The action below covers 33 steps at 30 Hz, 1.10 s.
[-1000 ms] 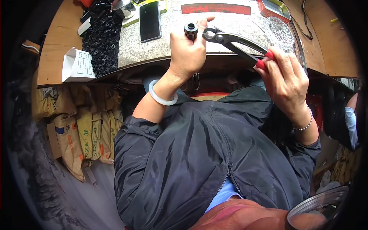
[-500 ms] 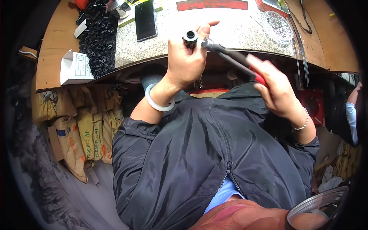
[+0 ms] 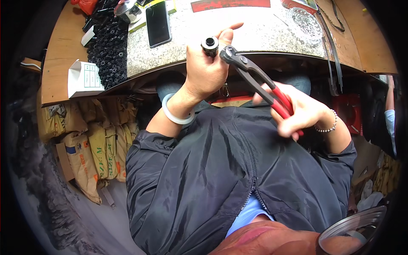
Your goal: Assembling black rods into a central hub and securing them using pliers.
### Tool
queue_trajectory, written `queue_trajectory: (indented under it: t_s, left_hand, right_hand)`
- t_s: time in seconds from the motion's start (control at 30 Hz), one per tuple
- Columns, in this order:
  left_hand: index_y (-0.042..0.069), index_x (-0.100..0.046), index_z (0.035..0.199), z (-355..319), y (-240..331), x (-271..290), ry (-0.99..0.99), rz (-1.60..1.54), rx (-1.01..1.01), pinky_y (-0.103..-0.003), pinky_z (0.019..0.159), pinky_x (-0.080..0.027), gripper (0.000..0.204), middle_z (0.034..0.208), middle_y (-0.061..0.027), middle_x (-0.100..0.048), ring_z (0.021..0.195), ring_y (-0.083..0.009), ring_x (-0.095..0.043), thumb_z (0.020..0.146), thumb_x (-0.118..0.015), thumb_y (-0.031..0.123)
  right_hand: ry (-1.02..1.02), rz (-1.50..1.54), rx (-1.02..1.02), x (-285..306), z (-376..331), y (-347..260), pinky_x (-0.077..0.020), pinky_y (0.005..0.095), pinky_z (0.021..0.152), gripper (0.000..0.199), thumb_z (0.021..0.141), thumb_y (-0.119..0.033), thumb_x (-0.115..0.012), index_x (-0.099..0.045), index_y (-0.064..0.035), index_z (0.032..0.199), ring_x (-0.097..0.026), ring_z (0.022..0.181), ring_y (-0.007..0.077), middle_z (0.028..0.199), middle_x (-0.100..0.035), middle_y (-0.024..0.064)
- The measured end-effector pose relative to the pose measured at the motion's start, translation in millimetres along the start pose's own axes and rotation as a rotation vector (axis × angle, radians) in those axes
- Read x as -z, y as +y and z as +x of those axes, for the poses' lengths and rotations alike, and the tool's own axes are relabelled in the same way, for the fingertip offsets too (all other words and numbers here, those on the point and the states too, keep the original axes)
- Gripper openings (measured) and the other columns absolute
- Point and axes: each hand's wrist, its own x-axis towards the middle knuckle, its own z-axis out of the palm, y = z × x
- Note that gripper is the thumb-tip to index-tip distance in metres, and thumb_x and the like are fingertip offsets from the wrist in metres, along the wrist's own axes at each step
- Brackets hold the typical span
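My left hand [image 3: 207, 70] is wrapped round a small black cylindrical part [image 3: 210, 45], whose round end with a hole points up out of the fist. The rest of that part is hidden in the palm. A pair of end-cutting pliers [image 3: 250, 70] with red handles rests in my right hand [image 3: 304, 108]. Their dark jaws lie beside the left thumb, close to the black part; whether they touch it I cannot tell. The handles slant down to the right, slightly apart, with my fingers round them.
A pile of black toothed parts [image 3: 108, 59] covers the bench's left side, beside a white box [image 3: 85, 80]. A phone [image 3: 158, 25] lies on the speckled bench top [image 3: 140, 57]. At right are a glass dish [image 3: 304, 25] and thin metal rods [image 3: 335, 63]. Paper sacks [image 3: 83, 165] stand below left.
My right hand has dropped lower and turned, and the plier handles have come apart. The jaws have shifted slightly down beside the left thumb. My left hand has hardly moved.
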Motion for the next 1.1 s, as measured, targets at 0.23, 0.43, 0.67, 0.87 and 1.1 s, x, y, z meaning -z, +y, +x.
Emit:
queue_trajectory:
  t_s: [0.23,0.43,0.67,0.87,1.1]
  left_hand:
    - [-0.001,-0.063,0.102,-2,-3,-1,0.020,0.091,-0.014,-0.021,0.043,-0.028,0.021,0.050,0.0061,-0.038,0.049,-0.0020,-0.035,0.089,-0.050,0.010]
    - [-0.004,-0.058,0.109,-1,-7,-2,0.008,0.067,-0.070,-0.017,0.040,-0.022,0.028,0.051,0.0094,-0.039,0.044,0.0013,-0.032,0.092,-0.049,0.016]
    - [-0.003,-0.059,0.108,1,-15,-14,0.010,0.023,-0.044,-0.017,0.041,-0.023,0.026,0.053,0.0091,-0.040,0.046,0.0013,-0.033,0.091,-0.048,0.014]
    - [-0.004,-0.060,0.103,5,-19,-3,0.147,0.027,0.020,-0.018,0.046,-0.023,0.020,0.060,0.0062,-0.047,0.051,-0.0002,-0.030,0.089,-0.048,0.004]
    - [-0.001,-0.061,0.106,5,-15,-15,0.086,0.095,0.016,-0.019,0.044,-0.017,0.021,0.053,0.0111,-0.029,0.047,0.0003,-0.025,0.090,-0.049,0.005]
  right_hand:
    - [0.340,-0.927,0.397,5,2,4,-0.0423,0.0258,0.083,0.054,0.086,0.001,-0.043,-0.026,-0.0018,0.136,-0.052,0.090,0.0150,0.106,-0.054,0.0108]
    - [0.406,-0.762,0.496,8,8,11,-0.0425,0.0223,0.068,0.037,0.090,-0.006,-0.045,-0.042,-0.0017,0.126,-0.044,0.067,0.0105,0.084,-0.053,0.0044]
    - [0.455,-0.508,0.221,16,17,28,-0.0340,0.0255,0.050,0.024,0.088,-0.024,-0.055,-0.052,-0.0008,0.085,-0.035,0.052,0.0097,0.056,-0.039,0.0020]
    - [1.012,-1.103,0.409,101,22,32,-0.0436,0.0352,0.063,0.015,0.081,-0.014,-0.057,-0.055,-0.0023,0.090,-0.056,0.069,0.0296,0.073,-0.058,0.0168]
    - [1.146,-1.451,-0.172,194,12,-4,-0.0462,0.0382,0.071,0.033,0.080,-0.038,-0.059,-0.058,-0.0052,0.086,-0.060,0.082,0.0295,0.080,-0.062,0.0141]
